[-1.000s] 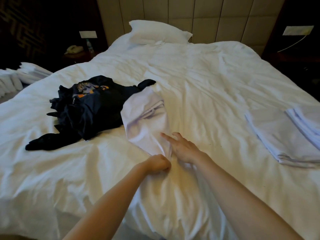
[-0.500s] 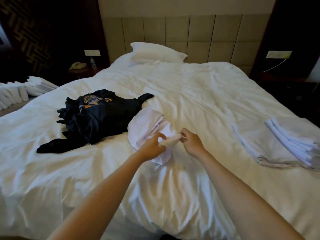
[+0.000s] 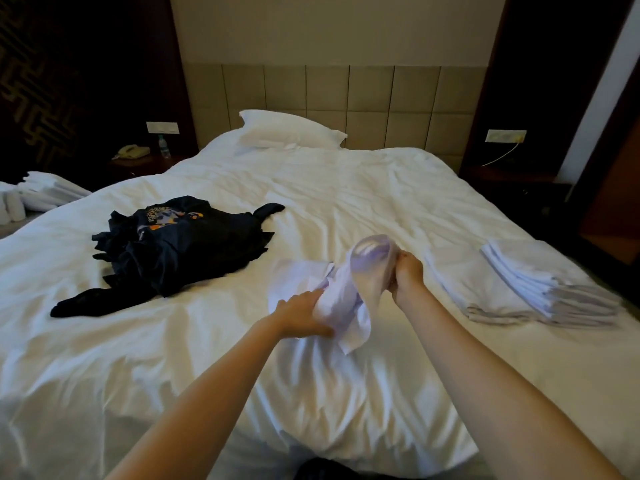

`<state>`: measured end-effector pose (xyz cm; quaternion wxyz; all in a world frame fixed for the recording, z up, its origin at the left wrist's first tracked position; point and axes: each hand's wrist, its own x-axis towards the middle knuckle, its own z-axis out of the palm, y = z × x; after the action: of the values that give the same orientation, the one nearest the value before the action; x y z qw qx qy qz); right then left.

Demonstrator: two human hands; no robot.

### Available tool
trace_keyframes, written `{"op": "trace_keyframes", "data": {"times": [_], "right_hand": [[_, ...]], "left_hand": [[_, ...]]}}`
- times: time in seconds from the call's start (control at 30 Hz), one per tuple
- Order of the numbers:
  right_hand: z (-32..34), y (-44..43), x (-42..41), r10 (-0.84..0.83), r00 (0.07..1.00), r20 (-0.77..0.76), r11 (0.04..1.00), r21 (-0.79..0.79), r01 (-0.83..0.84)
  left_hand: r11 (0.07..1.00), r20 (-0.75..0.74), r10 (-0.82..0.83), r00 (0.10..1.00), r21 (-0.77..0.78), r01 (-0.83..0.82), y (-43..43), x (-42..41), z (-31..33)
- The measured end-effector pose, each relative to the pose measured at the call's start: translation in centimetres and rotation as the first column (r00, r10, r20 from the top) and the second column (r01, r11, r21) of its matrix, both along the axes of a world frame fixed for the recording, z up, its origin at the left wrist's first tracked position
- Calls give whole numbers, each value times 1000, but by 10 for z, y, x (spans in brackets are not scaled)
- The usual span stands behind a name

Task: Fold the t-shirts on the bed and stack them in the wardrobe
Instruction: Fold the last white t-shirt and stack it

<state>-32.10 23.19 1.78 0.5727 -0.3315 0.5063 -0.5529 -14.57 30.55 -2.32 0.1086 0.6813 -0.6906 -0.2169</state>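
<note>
A crumpled white t-shirt [image 3: 346,292] is lifted slightly off the white bed [image 3: 346,188] near its middle. My left hand [image 3: 301,315] grips its lower bunched part. My right hand [image 3: 408,271] grips its upper edge, which is blurred from motion. A heap of dark t-shirts [image 3: 176,244] with an orange and blue print lies to the left of the hands. On the bed's right side sits a stack of folded white t-shirts [image 3: 540,282]. No wardrobe can be seen.
A white pillow [image 3: 287,129] lies by the padded headboard. A nightstand on the left carries a phone [image 3: 133,151] and a bottle [image 3: 163,146]. Folded white linen [image 3: 48,192] lies beyond the bed's left edge. A dark nightstand [image 3: 512,181] stands at right.
Both hands took hold of the white t-shirt and raised it off the bed, moving it right. My right hand went from flat on the cloth to gripping it. The view tilted up.
</note>
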Motion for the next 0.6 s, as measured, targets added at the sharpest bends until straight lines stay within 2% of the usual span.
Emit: {"op": "trace_keyframes", "data": {"times": [0.03,0.07,0.13,0.23,0.37,0.4,0.47,0.53,0.6], "right_hand": [[3,2,-6,-35,997,65,998,47,32],[6,5,-13,-72,994,87,994,93,64],[13,11,-26,-145,989,41,979,153,138],[16,16,-44,-148,989,11,977,160,144],[16,21,-57,-68,966,-250,991,95,94],[19,25,-57,-3,957,-290,997,72,25],[29,34,-52,217,893,-394,971,-4,-237],[38,43,-43,421,766,-486,872,-16,-490],[45,48,-30,463,600,-652,801,17,-599]], "left_hand": [[997,58,21,998,-79,-16,2,-4,0],[988,-7,67,998,-141,-68,4,-10,4],[967,-249,135,959,-180,-183,4,-16,14],[956,-392,96,915,-221,-195,-1,-22,30],[950,-437,63,897,-248,-188,-9,-29,59],[951,-426,41,904,-261,-166,-10,-32,66],[948,-382,-4,924,-297,-119,-13,-40,79],[935,-342,-13,939,-338,-111,-15,-49,91],[920,-352,-24,936,-374,-117,-17,-55,101]]}}
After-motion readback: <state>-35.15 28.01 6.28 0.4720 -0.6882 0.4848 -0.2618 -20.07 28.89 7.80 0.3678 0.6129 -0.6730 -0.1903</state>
